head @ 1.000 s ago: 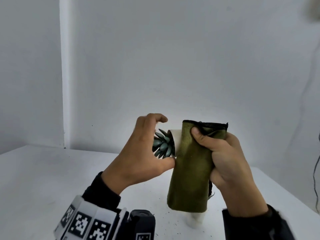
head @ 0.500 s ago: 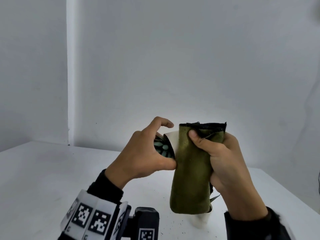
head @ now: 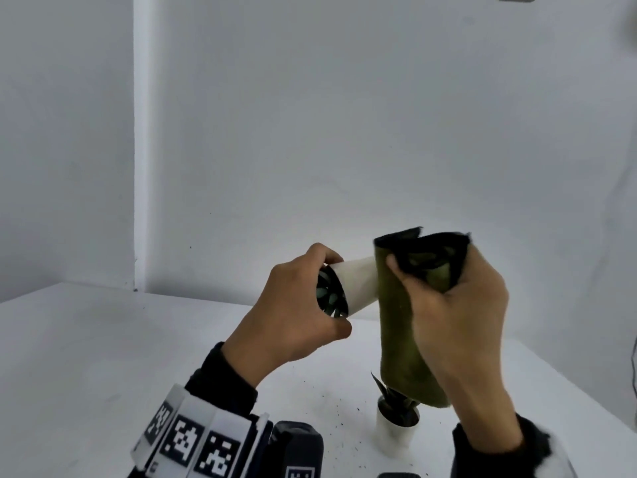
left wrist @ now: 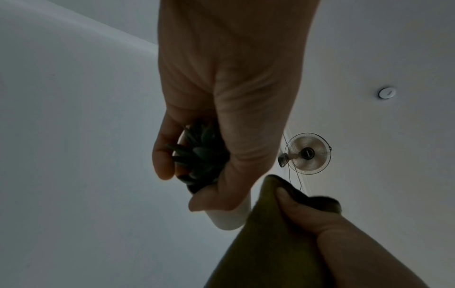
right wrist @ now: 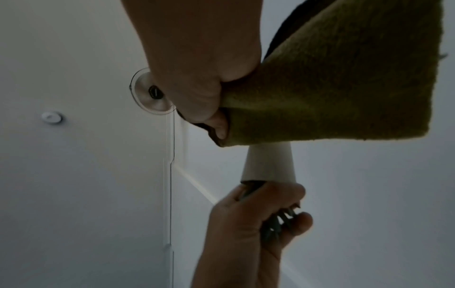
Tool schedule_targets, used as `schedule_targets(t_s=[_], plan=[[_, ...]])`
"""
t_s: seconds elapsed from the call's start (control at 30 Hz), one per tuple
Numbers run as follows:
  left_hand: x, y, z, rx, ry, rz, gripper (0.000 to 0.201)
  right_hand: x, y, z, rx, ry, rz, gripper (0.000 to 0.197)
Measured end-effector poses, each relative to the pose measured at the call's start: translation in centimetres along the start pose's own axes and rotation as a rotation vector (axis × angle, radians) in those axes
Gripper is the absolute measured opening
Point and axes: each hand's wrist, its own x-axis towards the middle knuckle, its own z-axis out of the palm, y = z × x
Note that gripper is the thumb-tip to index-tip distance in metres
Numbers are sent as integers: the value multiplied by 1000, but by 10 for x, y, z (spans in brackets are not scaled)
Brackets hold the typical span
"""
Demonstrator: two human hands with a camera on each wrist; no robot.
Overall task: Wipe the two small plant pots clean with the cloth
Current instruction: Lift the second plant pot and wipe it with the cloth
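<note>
My left hand grips a small white pot by its rim, held sideways above the table, its green succulent facing the palm. In the left wrist view the fingers curl over the plant and pot. My right hand grips an olive-green cloth wrapped over the pot's base; the cloth covers the narrow end of the pot in the right wrist view. A second white pot with a dark plant stands upright on the table below the cloth.
The white table carries scattered dark soil specks near the standing pot. White walls meet in a corner at the back left. A wall fan shows in the left wrist view. The table's right edge runs close to my right arm.
The cloth has slid toward the pot's base, baring more of the white pot wall. My left hand has closed further over the plant, and both hands have shifted a little right.
</note>
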Motion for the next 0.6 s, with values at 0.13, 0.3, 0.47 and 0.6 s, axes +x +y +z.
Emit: schedule_targets(t_s=[0.13, 0.3, 0.47, 0.6], plan=[[-2, 3, 1, 44, 30, 38, 56, -6, 11, 12, -140, 13, -202, 7], [-1, 5, -2, 12, 153, 20, 54, -7, 12, 13, -183, -14, -317, 21], [1, 2, -2, -92, 315, -83, 43, -5, 10, 6, -107, -165, -275, 20], [4, -2, -10, -165, 342, -172, 40, -4, 11, 4, -121, -356, -91, 10]])
